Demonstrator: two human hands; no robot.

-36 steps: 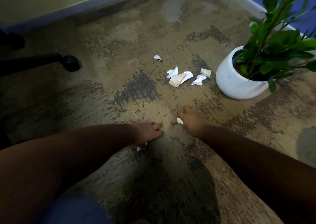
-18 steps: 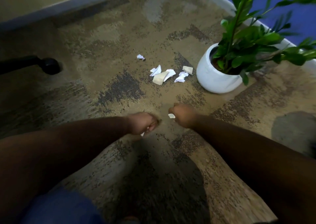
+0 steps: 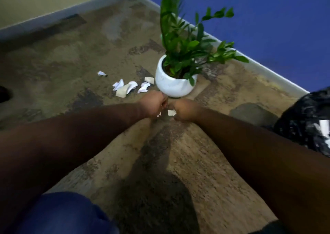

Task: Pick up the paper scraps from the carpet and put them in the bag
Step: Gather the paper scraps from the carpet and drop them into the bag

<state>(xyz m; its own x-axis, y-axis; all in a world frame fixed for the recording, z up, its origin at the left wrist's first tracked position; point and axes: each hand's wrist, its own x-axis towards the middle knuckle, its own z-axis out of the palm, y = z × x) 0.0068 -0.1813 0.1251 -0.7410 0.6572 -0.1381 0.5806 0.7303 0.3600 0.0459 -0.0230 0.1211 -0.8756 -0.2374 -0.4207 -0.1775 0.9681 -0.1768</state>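
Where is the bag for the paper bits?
In the head view, the dark speckled bag sits on the carpet at the far right edge, beside the right arm, right of the white plant pot.

Ahead, 12 o'clock: the white plant pot (image 3: 171, 85) sits just past my knuckles, leaves (image 3: 187, 44) overhanging.
11 o'clock: open carpet (image 3: 75, 58) leads to the paper scraps (image 3: 127, 89).
3 o'clock: the dark bag (image 3: 309, 119) blocks.
6 o'clock: bare carpet between my forearms.
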